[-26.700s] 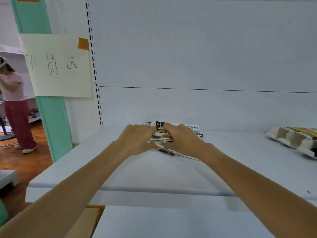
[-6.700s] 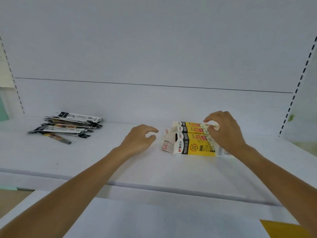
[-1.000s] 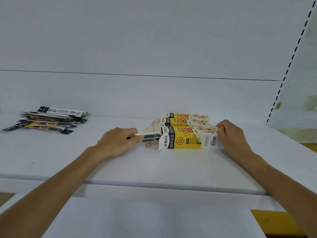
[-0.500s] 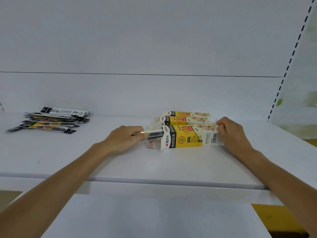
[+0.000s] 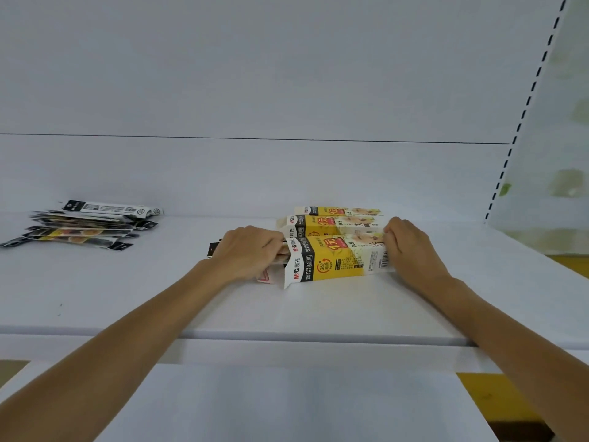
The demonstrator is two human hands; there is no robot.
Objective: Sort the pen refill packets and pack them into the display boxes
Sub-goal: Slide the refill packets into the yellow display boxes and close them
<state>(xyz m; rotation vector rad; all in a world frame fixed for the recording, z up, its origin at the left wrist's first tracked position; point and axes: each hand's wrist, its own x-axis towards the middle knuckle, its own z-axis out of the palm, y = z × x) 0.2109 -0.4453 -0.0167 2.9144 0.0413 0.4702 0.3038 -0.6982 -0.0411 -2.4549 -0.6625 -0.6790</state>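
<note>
Moved: the left hand (image 5: pixel 245 253) is sitting closer to the mouth of the front box (image 5: pixel 338 260) than half a second ago. The packet (image 5: pixel 213 248) is going deeper, with only its black tail showing behind the wrist.
Left fingers: curling round the packet and pushing it rightward into the box's open left end.
Right hand (image 5: pixel 411 247): fingers are bending round the box's right end, gripping it and bracing against the push.
Box position: the front box is lying on its side on the shelf (image 5: pixel 318 311), touching the middle box (image 5: pixel 322 225). The back box (image 5: pixel 338 211) is lying just behind that.
Remaining stock: the pile of packets (image 5: pixel 86 228) is sitting well apart to the left, near the back panel (image 5: pixel 287 173).
Handling: the packet is looking light, thin and floppy. Its film is glossy, so it is probably slippery and likely buckling if pushed by the tail. Pinching the flat sides nearer the middle is looking safer. The box is thin card, so it is likely sliding or crushing easily.
Edges: the end flap (image 5: pixel 266 278) is hanging loose at the mouth and could be snagging the packet.
Room: open shelf is lying between pile and boxes. The slotted upright (image 5: pixel 522 113) is standing off right, out of the way.
</note>
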